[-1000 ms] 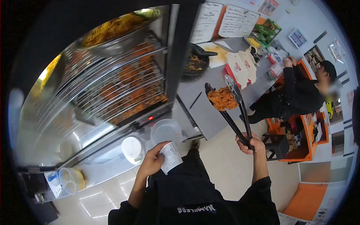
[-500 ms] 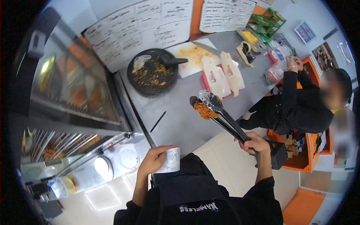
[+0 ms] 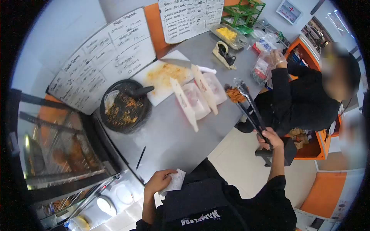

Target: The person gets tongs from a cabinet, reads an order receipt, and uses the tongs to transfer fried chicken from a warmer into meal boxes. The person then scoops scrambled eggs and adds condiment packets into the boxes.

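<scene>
My right hand grips black tongs, whose tips hold a piece of brown fried food past the table's edge side, near the boxes. A printed paper slip is pinched in my left hand, low in front of my apron. Two open paper boxes stand side by side on the grey table. To their left are a white cutting board with a knife on it and a black stone mortar holding crumbs and a pestle.
A co-worker in black handles plastic bags at the right. A black pen, a tape dispenser and a tray of yellow food lie on the table. The glass display cabinet is at the left.
The view has turned from the display cabinet toward the table. The tongs with the fried food have moved right of the boxes; the slip is still in my left hand.
</scene>
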`<action>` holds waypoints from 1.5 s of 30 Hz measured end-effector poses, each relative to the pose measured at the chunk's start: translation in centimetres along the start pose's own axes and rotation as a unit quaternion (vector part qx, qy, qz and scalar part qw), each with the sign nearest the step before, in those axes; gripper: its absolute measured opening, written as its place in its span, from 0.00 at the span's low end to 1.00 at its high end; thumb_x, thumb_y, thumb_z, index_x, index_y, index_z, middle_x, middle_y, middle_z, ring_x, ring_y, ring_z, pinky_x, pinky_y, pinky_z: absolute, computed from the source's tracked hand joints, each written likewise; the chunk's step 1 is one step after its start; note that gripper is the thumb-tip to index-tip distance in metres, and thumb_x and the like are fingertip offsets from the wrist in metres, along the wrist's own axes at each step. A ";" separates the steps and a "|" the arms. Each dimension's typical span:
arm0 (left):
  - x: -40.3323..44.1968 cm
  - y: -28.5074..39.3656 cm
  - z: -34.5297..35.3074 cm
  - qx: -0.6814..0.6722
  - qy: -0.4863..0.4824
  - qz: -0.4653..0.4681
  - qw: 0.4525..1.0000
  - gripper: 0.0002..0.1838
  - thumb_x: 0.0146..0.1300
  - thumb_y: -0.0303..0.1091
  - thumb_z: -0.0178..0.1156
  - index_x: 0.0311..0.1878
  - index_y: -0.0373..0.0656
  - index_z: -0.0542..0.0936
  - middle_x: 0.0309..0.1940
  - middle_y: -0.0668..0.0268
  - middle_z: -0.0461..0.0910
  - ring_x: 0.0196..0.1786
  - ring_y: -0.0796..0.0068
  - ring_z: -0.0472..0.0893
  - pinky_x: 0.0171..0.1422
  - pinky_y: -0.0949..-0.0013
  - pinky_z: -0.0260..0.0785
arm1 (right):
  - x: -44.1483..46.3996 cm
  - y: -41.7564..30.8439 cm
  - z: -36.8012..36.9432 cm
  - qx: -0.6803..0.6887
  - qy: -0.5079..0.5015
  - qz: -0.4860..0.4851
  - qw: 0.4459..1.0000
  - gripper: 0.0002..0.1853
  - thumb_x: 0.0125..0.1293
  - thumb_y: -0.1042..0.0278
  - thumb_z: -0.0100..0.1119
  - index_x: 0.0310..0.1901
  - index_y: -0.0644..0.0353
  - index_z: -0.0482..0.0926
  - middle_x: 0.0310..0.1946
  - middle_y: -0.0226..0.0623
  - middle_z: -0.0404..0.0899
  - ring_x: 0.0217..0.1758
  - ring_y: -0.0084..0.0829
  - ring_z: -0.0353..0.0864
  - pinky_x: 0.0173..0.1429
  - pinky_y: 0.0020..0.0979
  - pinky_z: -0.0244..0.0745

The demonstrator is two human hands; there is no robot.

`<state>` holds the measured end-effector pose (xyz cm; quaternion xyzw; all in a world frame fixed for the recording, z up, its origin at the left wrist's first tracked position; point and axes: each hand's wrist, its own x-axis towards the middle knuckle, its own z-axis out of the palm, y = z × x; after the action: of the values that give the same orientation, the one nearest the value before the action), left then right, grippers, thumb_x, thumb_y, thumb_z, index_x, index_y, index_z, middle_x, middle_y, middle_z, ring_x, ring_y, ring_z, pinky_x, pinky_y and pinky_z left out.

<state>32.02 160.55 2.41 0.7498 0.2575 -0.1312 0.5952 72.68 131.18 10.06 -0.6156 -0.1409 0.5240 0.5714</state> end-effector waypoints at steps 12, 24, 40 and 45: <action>12.5 9.9 2.2 -0.029 0.065 -0.082 0.994 0.13 0.57 0.30 0.54 0.42 0.41 0.84 0.33 0.57 0.84 0.36 0.64 0.83 0.44 0.65 0.74 | 16.7 -2.5 -12.0 0.000 -0.125 0.082 0.989 0.29 0.61 0.47 0.61 0.51 0.68 0.74 0.17 0.27 0.65 0.09 0.15 0.60 0.11 0.18 0.54; 15.1 13.4 1.7 -0.011 0.097 -0.100 0.990 0.13 0.59 0.34 0.55 0.42 0.40 0.84 0.33 0.53 0.84 0.37 0.59 0.83 0.44 0.64 0.73 | 19.9 -2.6 -14.7 0.012 -0.170 0.114 0.979 0.29 0.60 0.49 0.63 0.50 0.70 0.75 0.18 0.26 0.66 0.11 0.16 0.63 0.10 0.18 0.56; 13.7 12.4 3.3 -0.030 0.117 -0.123 0.985 0.13 0.61 0.36 0.55 0.44 0.43 0.84 0.36 0.54 0.84 0.39 0.59 0.84 0.48 0.64 0.73 | 21.4 -3.8 -10.2 -0.289 -0.017 0.117 0.950 0.21 0.61 0.55 0.63 0.48 0.65 0.77 0.20 0.30 0.72 0.14 0.19 0.67 0.16 0.26 0.62; 13.7 12.4 3.6 -0.019 0.121 -0.110 0.986 0.12 0.62 0.33 0.57 0.46 0.43 0.83 0.37 0.57 0.84 0.40 0.64 0.83 0.49 0.65 0.73 | 21.5 -1.5 -4.6 -0.474 0.064 -0.077 0.875 0.26 0.59 0.52 0.64 0.51 0.65 0.75 0.27 0.46 0.78 0.30 0.39 0.81 0.36 0.40 0.75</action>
<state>50.51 158.28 4.83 0.7159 0.4108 -0.0991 0.5559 85.86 145.72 0.05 -0.8324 -0.3822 0.3082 0.2570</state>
